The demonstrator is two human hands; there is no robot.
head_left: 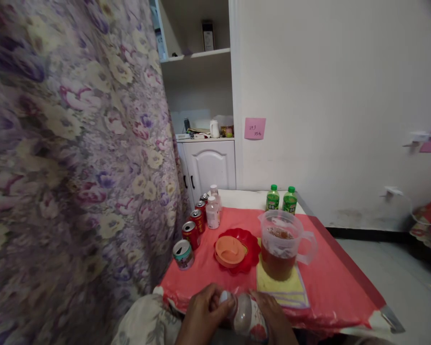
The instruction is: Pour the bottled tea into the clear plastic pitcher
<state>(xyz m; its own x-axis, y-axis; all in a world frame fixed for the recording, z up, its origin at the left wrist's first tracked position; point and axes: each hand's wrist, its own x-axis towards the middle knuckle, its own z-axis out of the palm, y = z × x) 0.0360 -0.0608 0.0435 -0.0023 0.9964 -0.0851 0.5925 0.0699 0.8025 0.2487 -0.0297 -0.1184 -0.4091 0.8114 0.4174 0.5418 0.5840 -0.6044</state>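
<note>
Nearest: both hands gripping 1 clear bottle (pixel 247 317) at the table's (pixel 330 282) front edge; left hand (pixel 203 314) curling round its white cap, right hand (pixel 273 318) wrapping the body, bottom cut off. Behind: 1 pitcher (pixel 280 244) w/ brown drink, 1 red plate (pixel 237 249), 4 cans (pixel 191 233). Far: 2 pale bottles (pixel 212 212), 2 green bottles (pixel 273 198), labels unreadable.

Faint "293" on pink note (pixel 255 128)

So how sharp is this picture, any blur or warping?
Head view: floral curtain at left is smeared and stretched toward the edge; both hands and the bottle are soft; pitcher and cans reasonably sharp; even, soft light.
</note>
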